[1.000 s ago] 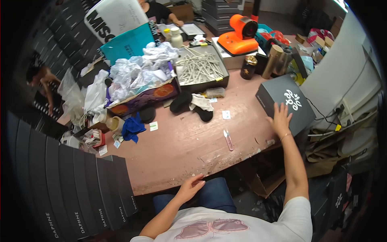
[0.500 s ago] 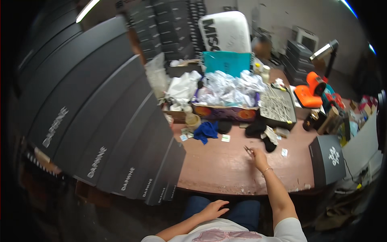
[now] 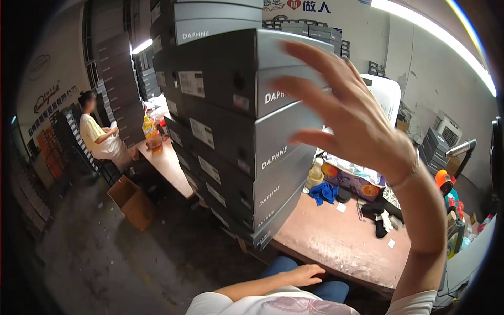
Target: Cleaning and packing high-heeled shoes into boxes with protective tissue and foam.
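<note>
My right hand (image 3: 359,123) is raised in front of a tall stack of dark grey shoeboxes (image 3: 226,126), fingers spread and blurred at the tips. It holds nothing, and whether it touches the boxes cannot be told. Low over my lap rests my left hand (image 3: 305,274), fingers stretched out and empty, on my blue trousers (image 3: 332,292). The stack stands at the left end of the pinkish table (image 3: 336,236). Beyond my right wrist, black cloth pieces (image 3: 380,226) and a white cloth (image 3: 387,220) lie on the tabletop.
A blue cloth (image 3: 324,193) and a small bottle (image 3: 315,173) sit beside a patterned box (image 3: 349,178). An orange device (image 3: 444,182) and lamp (image 3: 462,148) stand right. Far left, a seated person (image 3: 94,131) works near another table (image 3: 170,170); a cardboard carton (image 3: 131,202) stands on the floor.
The view has swung left. My right hand has risen from the table to the shoebox stack; the small tweezer-like tool it held is no longer in it. My left hand stays on my lap.
</note>
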### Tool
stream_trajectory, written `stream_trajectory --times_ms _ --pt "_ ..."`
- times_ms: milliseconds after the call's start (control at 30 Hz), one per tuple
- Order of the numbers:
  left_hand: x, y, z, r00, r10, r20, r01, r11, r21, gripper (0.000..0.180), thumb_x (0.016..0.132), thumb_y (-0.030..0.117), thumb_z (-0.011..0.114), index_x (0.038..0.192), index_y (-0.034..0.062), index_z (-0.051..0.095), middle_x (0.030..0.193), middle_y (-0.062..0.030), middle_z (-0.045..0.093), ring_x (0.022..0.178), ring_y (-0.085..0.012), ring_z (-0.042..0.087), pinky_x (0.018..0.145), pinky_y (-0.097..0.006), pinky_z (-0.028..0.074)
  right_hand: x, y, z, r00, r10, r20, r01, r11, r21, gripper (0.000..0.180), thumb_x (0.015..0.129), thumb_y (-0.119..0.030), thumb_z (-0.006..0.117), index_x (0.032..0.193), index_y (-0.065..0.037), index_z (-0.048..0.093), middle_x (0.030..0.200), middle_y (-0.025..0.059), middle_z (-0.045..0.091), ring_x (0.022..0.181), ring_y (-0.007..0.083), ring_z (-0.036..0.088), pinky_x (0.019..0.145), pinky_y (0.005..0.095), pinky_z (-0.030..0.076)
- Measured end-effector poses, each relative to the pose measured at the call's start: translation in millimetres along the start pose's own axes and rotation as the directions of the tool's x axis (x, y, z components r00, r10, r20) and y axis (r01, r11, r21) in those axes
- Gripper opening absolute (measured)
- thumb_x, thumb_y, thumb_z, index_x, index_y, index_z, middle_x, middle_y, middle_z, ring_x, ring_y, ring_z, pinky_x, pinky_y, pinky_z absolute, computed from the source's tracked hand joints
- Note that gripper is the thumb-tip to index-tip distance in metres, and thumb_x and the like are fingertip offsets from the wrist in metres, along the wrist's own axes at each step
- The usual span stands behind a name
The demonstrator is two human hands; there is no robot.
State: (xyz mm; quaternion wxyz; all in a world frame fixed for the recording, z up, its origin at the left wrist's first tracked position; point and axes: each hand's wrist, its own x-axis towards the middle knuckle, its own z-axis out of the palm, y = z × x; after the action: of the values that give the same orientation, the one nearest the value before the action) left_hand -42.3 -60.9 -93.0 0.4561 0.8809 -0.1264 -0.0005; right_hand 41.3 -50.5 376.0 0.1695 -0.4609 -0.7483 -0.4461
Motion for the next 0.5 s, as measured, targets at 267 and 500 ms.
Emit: stream_trajectory --times_ms 267,500 --pt "20 33 -17 0.989 0.148 0.025 -0.148 0.989 -0.001 0.041 0.086 0.023 0.065 0.118 -0.0020 0.058 0.115 -0.0208 0.060 0.107 -0.0355 0.059 0.092 -0.039 0.047 48 -8 22 0.957 -0.020 0.290 0.170 0.847 -0.504 0.049 0.062 -0.029 0.082 0.105 -0.020 0.061 0.137 0.0008 0.048 0.135 0.0232 0.037 0.109 0.0555 0.025" --pt "57 93 -68 0.952 0.258 -0.165 -0.241 0.964 0.115 0.044 0.087 0.021 0.068 0.121 -0.0037 0.058 0.125 -0.0225 0.057 0.120 -0.0361 0.053 0.101 -0.039 0.042 -95 65 -25 0.997 0.057 0.050 -0.015 0.798 -0.602 0.033 0.069 -0.025 0.077 0.098 -0.017 0.065 0.134 0.0040 0.047 0.137 0.0238 0.032 0.105 0.0574 0.030"
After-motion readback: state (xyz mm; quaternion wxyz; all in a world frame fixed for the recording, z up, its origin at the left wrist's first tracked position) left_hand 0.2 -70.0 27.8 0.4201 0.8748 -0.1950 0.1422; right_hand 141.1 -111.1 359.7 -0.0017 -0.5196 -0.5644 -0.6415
